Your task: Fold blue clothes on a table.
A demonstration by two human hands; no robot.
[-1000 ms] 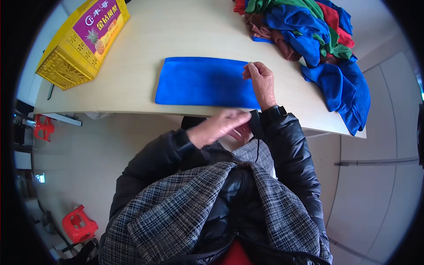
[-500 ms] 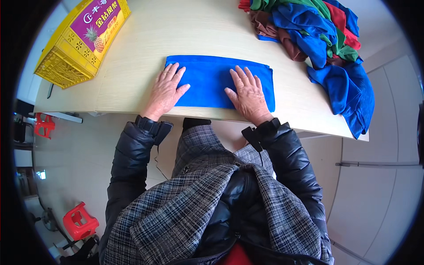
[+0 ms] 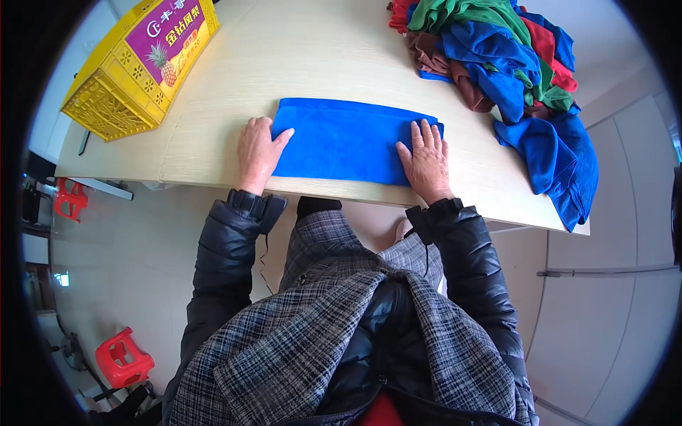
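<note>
A blue cloth (image 3: 344,142), folded into a flat rectangle, lies near the front edge of the table. At its left end rests my left hand (image 3: 258,152), open, its thumb stretched onto the cloth and its slightly bent fingers on the table just outside the left edge. My right hand (image 3: 428,160) lies open over the cloth's right end, palm down, fingers pointing away from me. Neither hand has lifted the cloth. What is under the palms is hidden.
A heap of crumpled blue, green, red and brown cloths (image 3: 490,50) covers the table's (image 3: 213,142) right back, one hanging over the right edge. A yellow plastic crate (image 3: 128,85) with a purple label stands at the left. Red stools (image 3: 124,357) are on the floor.
My left hand has slid left off the middle of the cloth to its left edge, fingers drawn in. My right hand has shifted right and nearer to me. The cloth stays folded.
</note>
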